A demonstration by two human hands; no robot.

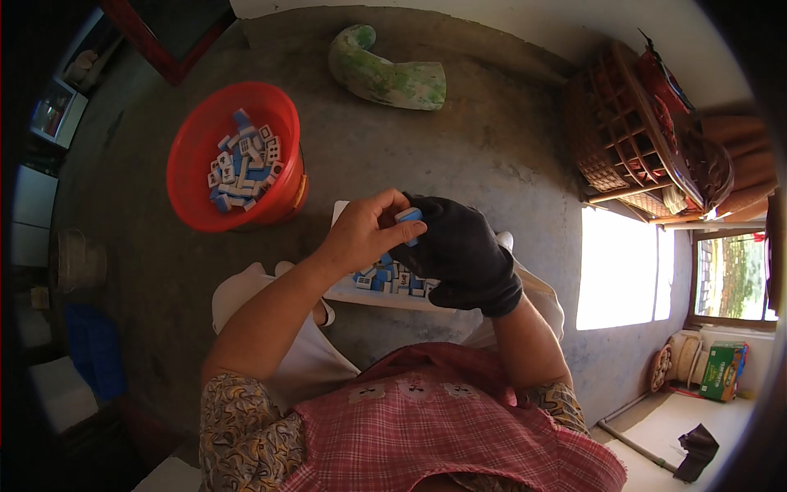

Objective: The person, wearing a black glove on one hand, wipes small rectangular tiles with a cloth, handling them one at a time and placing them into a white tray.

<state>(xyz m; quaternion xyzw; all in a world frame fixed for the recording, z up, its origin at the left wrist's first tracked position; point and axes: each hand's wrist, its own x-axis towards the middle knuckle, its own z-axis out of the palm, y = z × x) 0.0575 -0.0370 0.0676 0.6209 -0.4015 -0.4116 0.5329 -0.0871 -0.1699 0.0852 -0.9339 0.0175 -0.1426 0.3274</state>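
My bare left hand [372, 230] pinches a blue-and-white mahjong tile [408, 215] between thumb and fingers. Against that tile rests my right hand [464, 255], covered by a dark cloth glove; its fingers are curled, and what lies inside them is hidden. Below both hands, between my knees, is a white tray [384, 297] holding more mahjong tiles [399, 283], some blue side up, some with marked faces up. My hands cover part of it. To the left stands a red plastic bucket [178, 178] with a heap of mahjong tiles [246, 161] inside.
A large curved green gourd [393, 77] lies on the concrete floor [369, 147] ahead. At the upper right is a woven basket [615, 132] on a rack. A metal pail [81, 261] and a blue plastic crate [93, 350] stand at the left. Sunlight falls through a window [735, 277].
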